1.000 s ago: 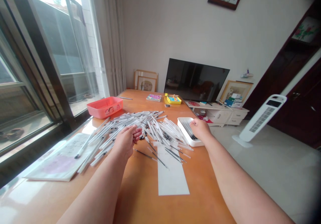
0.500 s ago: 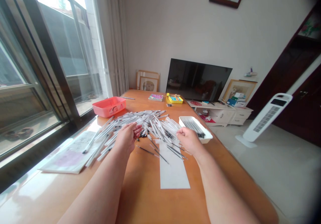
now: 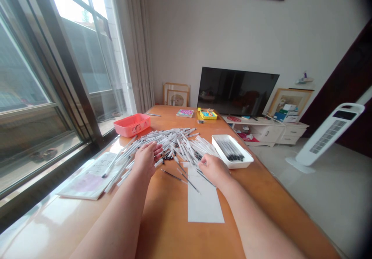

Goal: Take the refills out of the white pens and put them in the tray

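A heap of white pen barrels (image 3: 186,144) with black ends spreads over the table in front of me. My left hand (image 3: 147,159) is at the heap's near left side, fingers loosely stretched and apart, with nothing visible in them. My right hand (image 3: 214,170) has its fingertips pinched together at the heap's near right edge; what they hold, if anything, is hidden. Just below those fingertips, a thin dark pen refill (image 3: 207,178) lies on a white paper strip (image 3: 203,206). Another refill (image 3: 173,175) rests on the wood between my hands.
Beside my right hand stands a white tray (image 3: 248,159) of neatly aligned pens. A red basket (image 3: 132,126) sits behind the heap at left, a booklet (image 3: 87,179) left of my forearm. Farther back are a small book (image 3: 185,113) and a yellow box (image 3: 208,115).
My right hand has come down and slightly left, away from the white tray, over the refills on the paper strip. My left hand stays nearly in place. The view has shifted slightly.
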Available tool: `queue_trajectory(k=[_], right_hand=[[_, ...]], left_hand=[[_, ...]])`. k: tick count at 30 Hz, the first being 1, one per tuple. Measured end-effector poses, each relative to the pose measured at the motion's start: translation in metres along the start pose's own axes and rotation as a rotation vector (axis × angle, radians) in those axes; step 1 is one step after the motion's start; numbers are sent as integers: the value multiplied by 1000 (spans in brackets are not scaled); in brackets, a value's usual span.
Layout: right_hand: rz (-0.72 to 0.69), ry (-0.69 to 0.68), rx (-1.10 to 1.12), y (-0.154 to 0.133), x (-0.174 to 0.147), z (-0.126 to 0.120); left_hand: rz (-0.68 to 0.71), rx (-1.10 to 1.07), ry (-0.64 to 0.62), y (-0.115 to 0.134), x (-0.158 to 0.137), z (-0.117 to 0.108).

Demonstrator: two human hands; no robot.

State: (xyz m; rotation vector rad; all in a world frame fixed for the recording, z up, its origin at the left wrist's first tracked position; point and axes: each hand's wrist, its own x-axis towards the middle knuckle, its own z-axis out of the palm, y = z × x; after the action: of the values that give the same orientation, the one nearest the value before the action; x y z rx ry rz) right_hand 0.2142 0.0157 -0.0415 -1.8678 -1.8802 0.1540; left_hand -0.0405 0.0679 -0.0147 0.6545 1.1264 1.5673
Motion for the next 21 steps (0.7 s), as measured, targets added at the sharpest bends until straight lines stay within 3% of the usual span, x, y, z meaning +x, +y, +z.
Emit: queue_trajectory(k=[9,21], right_hand=[[65,-26,-66,-2,3,2],[166,119,495,27,2,-26]], left_hand=[[15,51,-26,-3,-4,3],[35,227,-100,-8,-14,9]])
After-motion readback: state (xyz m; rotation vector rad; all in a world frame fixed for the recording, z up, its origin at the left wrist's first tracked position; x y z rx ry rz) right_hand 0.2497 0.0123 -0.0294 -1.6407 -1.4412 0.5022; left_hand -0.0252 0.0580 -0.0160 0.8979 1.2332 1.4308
